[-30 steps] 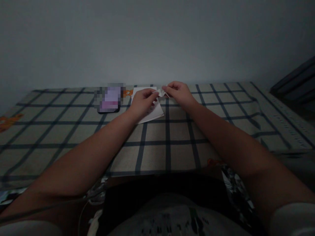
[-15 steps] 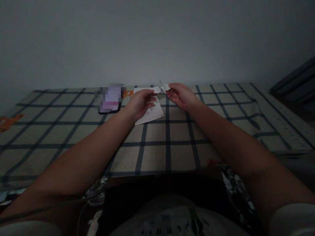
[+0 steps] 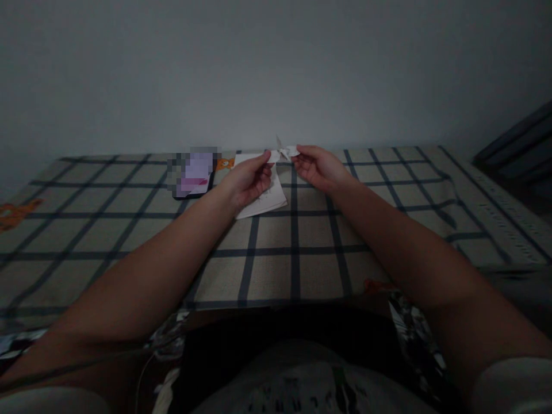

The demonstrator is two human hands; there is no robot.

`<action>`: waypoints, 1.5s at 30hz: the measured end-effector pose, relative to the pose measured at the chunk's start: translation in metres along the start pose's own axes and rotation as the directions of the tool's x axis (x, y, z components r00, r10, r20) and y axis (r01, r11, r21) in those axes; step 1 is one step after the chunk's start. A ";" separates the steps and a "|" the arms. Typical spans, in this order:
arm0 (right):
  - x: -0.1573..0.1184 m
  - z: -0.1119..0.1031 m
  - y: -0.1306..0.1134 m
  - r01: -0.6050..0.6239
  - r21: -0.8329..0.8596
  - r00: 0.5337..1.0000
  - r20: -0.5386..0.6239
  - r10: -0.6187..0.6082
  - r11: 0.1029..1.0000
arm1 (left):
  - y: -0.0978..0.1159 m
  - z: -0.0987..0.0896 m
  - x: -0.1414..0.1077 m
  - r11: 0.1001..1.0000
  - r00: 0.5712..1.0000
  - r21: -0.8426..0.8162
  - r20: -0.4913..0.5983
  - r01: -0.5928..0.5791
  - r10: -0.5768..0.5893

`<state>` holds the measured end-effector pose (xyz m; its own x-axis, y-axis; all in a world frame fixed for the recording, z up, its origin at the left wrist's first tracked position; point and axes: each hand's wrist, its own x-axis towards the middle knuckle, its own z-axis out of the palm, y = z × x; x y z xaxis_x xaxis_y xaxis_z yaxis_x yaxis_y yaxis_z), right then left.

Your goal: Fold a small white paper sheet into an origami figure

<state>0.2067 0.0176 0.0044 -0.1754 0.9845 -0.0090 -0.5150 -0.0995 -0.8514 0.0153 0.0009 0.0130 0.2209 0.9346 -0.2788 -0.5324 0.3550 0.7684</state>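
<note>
A small folded white paper piece [image 3: 283, 153], with a thin point sticking up from its middle, is stretched between my two hands above the far part of the table. My left hand [image 3: 250, 179] pinches its left end between thumb and fingers. The right end is pinched by my right hand [image 3: 318, 167], fingers curled in below. Under my left hand lies a white booklet or stack of paper [image 3: 269, 202] with faint dark marks; the hand covers part of it.
A phone [image 3: 196, 175] with a lit, blurred-out screen lies left of the paper stack. The checked tablecloth [image 3: 276, 276] has orange bear figures [image 3: 17, 215]. A plain wall [image 3: 276, 75] rises behind the table, and a dark slatted object [image 3: 517, 146] stands at the right.
The fingers of my left hand have curled in more, and its thumb has moved up onto the paper piece. The upright point shows more clearly. Phone and paper stack stay put.
</note>
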 end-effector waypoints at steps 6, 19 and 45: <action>0.004 -0.002 -0.001 0.001 0.029 0.998 -0.057 0.000 1.000 | 0.003 0.001 -0.001 0.999 0.999 -0.039 0.047 0.027 -0.025; 0.001 0.001 0.011 0.204 -0.233 0.978 0.006 -0.208 0.951 | -0.010 -0.003 -0.006 0.876 0.937 0.334 0.094 -0.348 0.337; -0.004 0.009 0.014 0.244 -0.304 0.970 0.055 -0.238 0.921 | -0.010 0.001 0.002 0.991 0.992 0.085 -0.068 -0.101 0.107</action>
<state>0.1923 0.0112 -0.0023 -0.0931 0.9704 0.2229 -0.2616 0.1922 -0.9459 0.0216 -0.0006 0.0054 0.1064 0.9666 -0.2332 -0.4804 0.2553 0.8391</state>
